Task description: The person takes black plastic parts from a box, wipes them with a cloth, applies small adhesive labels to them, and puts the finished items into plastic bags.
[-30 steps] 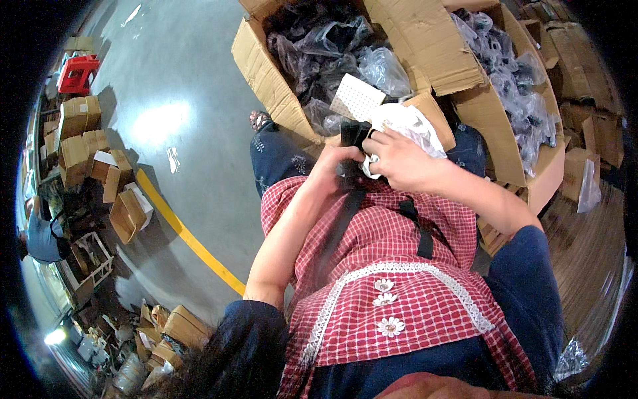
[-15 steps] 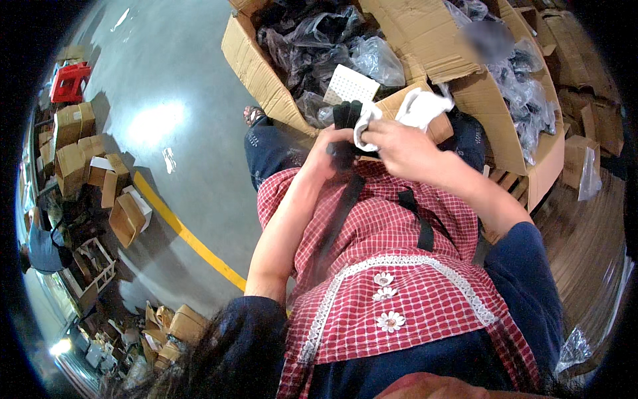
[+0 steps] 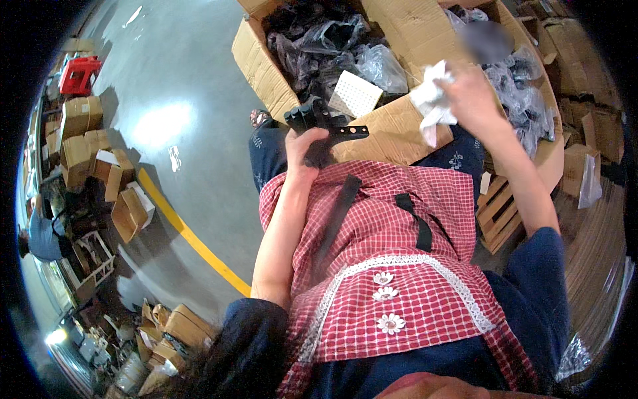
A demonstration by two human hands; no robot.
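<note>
My left hand (image 3: pixel 304 147) is closed around a black bracket-like part (image 3: pixel 350 132) whose flat arm has a row of holes and points right. More black pieces show above that thumb; whether they are joined to it I cannot tell. Off to the right, my right hand (image 3: pixel 470 100) pinches a crumpled white cloth (image 3: pixel 432 106), which hangs apart from the black part. Just beyond my left hand, a white block with rows of small holes (image 3: pixel 355 94) lies in an open cardboard box (image 3: pixel 262 56), among dark items in clear plastic bags (image 3: pixel 325 36).
A second carton (image 3: pixel 545 163) with bagged items stands at the right, beside a wooden pallet (image 3: pixel 498 213). A yellow floor line (image 3: pixel 193 233) crosses the grey floor on the left. Cartons (image 3: pixel 81 123), a red stool (image 3: pixel 80 75) and another person (image 3: pixel 45 233) are farther left.
My right hand has swung right, carrying the white cloth away from my left hand. The left hand has shifted slightly left, and the black part's holed arm now shows.
</note>
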